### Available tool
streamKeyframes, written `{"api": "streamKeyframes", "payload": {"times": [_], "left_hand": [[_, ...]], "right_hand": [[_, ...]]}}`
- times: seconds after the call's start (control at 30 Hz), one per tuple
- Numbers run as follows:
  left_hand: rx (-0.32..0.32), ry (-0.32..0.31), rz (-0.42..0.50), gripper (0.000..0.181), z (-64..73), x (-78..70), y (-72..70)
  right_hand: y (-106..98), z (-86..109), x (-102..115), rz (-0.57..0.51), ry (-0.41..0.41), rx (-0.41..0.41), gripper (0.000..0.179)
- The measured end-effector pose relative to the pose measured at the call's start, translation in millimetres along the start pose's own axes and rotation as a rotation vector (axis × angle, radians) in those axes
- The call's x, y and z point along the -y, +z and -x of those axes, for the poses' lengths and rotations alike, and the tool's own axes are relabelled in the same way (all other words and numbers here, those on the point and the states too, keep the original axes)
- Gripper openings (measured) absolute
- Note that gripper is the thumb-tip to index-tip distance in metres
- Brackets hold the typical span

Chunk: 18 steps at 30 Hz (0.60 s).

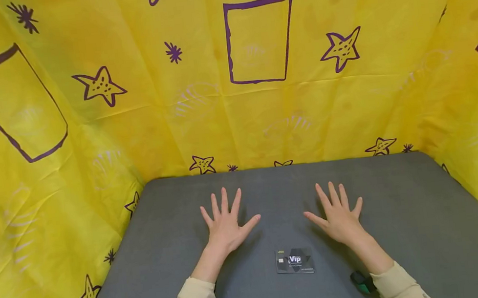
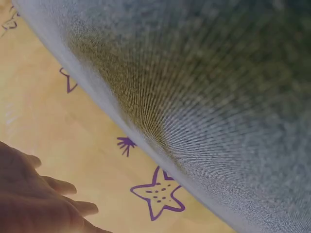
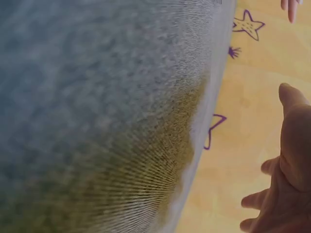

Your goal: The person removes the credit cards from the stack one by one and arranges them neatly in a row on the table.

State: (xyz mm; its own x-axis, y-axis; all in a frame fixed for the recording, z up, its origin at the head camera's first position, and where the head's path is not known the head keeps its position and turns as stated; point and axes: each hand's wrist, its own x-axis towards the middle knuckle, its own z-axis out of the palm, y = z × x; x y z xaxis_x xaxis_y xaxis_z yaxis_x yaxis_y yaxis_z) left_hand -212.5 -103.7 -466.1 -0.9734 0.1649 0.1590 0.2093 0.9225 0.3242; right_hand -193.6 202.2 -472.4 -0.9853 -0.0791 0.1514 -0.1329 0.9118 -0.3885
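A dark card (image 1: 294, 261) marked "Vip", with a chip at its left, lies flat on the grey table between the two forearms. My left hand (image 1: 225, 229), palm down with fingers spread, is beyond the card to its left and holds nothing. On the other side, my right hand (image 1: 341, 217) is spread the same way, also without anything in it. Neither hand touches the card. In the left wrist view the left hand (image 2: 36, 201) shows at the lower left; the right wrist view shows the right hand (image 3: 291, 160) at the right edge.
The grey table (image 1: 156, 276) reaches back to a yellow cloth (image 1: 218, 122) printed with purple stars and frames, which hangs behind it and at both sides. A black and green band (image 1: 362, 282) is at the right wrist, by the beige sleeve (image 1: 396, 283).
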Motion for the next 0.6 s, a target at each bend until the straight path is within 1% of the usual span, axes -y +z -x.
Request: {"api": "streamKeyframes", "payload": {"times": [0.1,0.17,0.23,0.33,0.47,0.6], "left_hand": [[0.007,0.014,0.029,0.092,2.2,-2.4,0.6],[0.027,0.018,0.043,0.092,4.4,-3.7,0.3],[0.046,0.027,0.064,0.093,6.1,-4.6,0.2],[0.058,0.048,0.100,0.093,7.7,-5.9,0.7],[0.055,0.084,0.185,0.093,9.5,-7.6,0.7],[0.067,0.091,0.291,0.092,11.6,-9.4,-0.3]], "right_hand": [[1.4,1.8,-2.8,-0.017,0.006,0.011,0.091],[3.0,2.8,-4.7,-0.038,0.006,0.013,0.090],[4.3,3.7,-6.6,-0.064,-0.002,0.008,0.089],[4.4,4.9,-8.2,-0.108,-0.023,-0.004,0.087],[4.4,6.6,-10.3,-0.180,-0.067,-0.011,0.085],[4.8,7.8,-12.9,-0.260,-0.100,-0.014,0.079]]}}
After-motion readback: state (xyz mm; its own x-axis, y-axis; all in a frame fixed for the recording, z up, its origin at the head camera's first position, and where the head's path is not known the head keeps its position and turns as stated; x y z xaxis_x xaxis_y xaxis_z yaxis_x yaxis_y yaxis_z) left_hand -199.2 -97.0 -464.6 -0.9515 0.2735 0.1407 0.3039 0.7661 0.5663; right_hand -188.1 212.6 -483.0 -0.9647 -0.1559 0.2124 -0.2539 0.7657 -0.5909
